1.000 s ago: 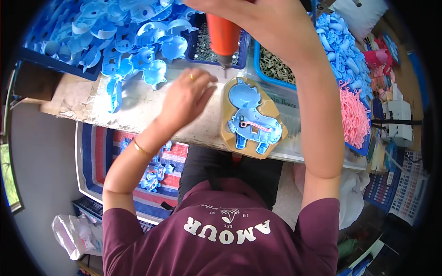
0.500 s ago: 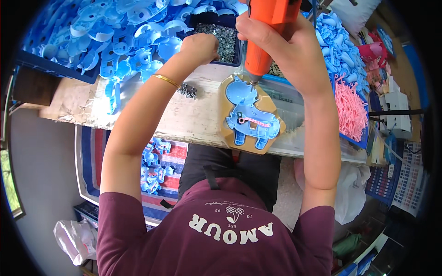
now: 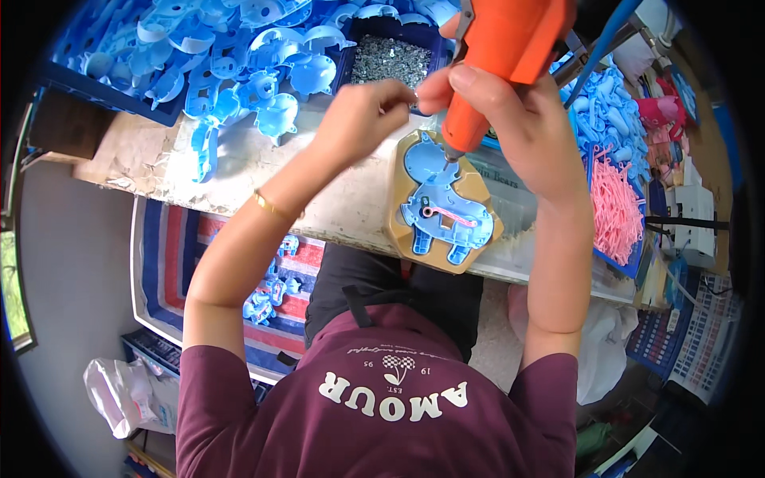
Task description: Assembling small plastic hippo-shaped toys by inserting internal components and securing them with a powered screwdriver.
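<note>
My right hand (image 3: 518, 127) grips an orange electric screwdriver (image 3: 502, 48), its thumb and fingers wrapped round the body. The driver's tip points down over a blue plastic animal-shaped half shell (image 3: 454, 191), which lies in a tan holding block (image 3: 405, 233) at the table's front edge. Inside the shell rests a pink looped strip (image 3: 454, 215). My left hand (image 3: 362, 119) is pinched close to the fingers of the right hand, just in front of a dark blue bin of small metal screws (image 3: 390, 60). What its fingertips hold is too small to make out.
Blue shell parts (image 3: 263, 76) heap up at the back left, some loose on the table (image 3: 319, 187). To the right stand a bin of pink strips (image 3: 615, 207) and a pile of blue parts (image 3: 610, 111). Blue assemblies (image 3: 271, 295) lie on striped cloth below the table.
My left hand has left the screw bin and come nearer, up to the right hand's fingers. The screwdriver has shifted a little right and nearer. The whole view has also shifted slightly.
</note>
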The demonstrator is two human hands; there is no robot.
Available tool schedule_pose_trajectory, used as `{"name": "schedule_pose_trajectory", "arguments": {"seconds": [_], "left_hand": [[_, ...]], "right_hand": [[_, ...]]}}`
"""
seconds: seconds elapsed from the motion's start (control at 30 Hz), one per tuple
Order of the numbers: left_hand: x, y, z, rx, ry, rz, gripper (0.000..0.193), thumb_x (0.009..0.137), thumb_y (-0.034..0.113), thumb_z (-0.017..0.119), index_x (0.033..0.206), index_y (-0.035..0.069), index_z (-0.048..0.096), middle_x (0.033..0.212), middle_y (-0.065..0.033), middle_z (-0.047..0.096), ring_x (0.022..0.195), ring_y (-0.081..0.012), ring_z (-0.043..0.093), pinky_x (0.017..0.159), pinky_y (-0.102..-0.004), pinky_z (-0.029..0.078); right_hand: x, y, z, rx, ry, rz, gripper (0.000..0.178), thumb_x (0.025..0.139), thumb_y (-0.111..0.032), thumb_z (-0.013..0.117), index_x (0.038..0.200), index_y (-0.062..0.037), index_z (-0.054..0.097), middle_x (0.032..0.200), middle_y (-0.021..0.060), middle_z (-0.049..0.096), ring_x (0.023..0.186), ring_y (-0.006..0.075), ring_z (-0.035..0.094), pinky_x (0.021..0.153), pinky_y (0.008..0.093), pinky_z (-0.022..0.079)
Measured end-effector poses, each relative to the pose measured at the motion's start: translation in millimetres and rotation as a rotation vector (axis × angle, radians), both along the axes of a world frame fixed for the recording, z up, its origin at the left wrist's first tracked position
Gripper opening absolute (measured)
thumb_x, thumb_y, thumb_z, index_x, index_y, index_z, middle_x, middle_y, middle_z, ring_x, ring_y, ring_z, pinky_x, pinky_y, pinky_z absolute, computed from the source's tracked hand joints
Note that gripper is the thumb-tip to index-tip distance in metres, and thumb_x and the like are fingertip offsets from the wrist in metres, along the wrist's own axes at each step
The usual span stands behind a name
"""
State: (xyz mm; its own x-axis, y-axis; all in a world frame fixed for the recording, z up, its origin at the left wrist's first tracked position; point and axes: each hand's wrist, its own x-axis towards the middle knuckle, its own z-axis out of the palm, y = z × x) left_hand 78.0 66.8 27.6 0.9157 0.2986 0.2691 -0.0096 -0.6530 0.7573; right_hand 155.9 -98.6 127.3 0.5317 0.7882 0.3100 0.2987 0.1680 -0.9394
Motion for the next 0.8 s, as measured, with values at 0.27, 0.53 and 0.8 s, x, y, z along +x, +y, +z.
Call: {"name": "schedule_pose_trajectory", "arguments": {"seconds": [0.27,0.53,0.8], "left_hand": [[-50.6,-65.2,-21.4,0.229,-0.233,-0.197,0.014,0.084,0.017,0.073,0.092,0.008,0.067,0.084,-0.0081,0.066,0.080,-0.0281,0.064,0.068,-0.0375,0.053],[-44.9,-93.5,-21.7,0.312,-0.323,-0.175,0.019,0.081,0.023,0.076,0.085,0.008,0.064,0.081,-0.0033,0.063,0.078,-0.0223,0.062,0.067,-0.0342,0.052],[-50.1,-106.5,-23.9,0.287,-0.247,-0.239,0.023,0.081,0.024,0.077,0.089,0.008,0.063,0.083,-0.0036,0.063,0.081,-0.0240,0.062,0.070,-0.0362,0.052]], "right_hand": [[-2.5,-13.7,-21.5,0.196,0.146,0.083,0.044,0.093,-0.033,0.056,0.117,0.0029,0.052,0.067,0.0056,0.056,0.058,0.0126,0.052,0.068,0.0350,0.051],[-11.5,-32.5,-24.4,0.155,0.181,0.051,0.047,0.092,-0.036,0.060,0.116,0.0037,0.052,0.065,0.0056,0.057,0.056,0.0119,0.053,0.065,0.0348,0.052],[-7.6,-48.1,-36.6,0.172,0.157,0.108,0.048,0.092,-0.037,0.061,0.115,0.0042,0.051,0.065,0.0047,0.057,0.052,0.0103,0.052,0.064,0.0318,0.052]]}}
